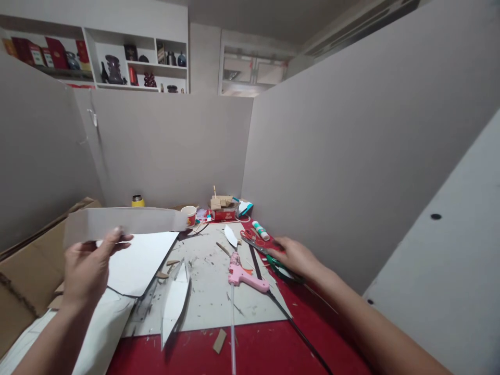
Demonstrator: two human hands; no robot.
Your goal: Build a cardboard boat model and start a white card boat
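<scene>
My left hand [91, 263] pinches a long strip of pale grey card [136, 224] between thumb and fingers, raised above a sheet of white card [140, 260]. On the right, my right hand [291, 255] is closed over the green-handled scissors [279, 268], their blades pointing left; part of the grip is hidden. A pink hot glue gun [242, 276] with a clear glue stick lies left of that hand. Nearer the middle is a pointed, boat-shaped piece of white card [176, 299]. A smaller white leaf-shaped piece [230, 236] lies past the glue gun.
A grey board [207, 307] with scraps covers part of the red table [148, 357]. Behind are a paper cup [189, 214], a yellow bottle [138, 201], a small cardboard model [222, 203] and a white-green tube [261, 230]. Cardboard [35, 265] stands left; grey partitions [351, 135] enclose the table.
</scene>
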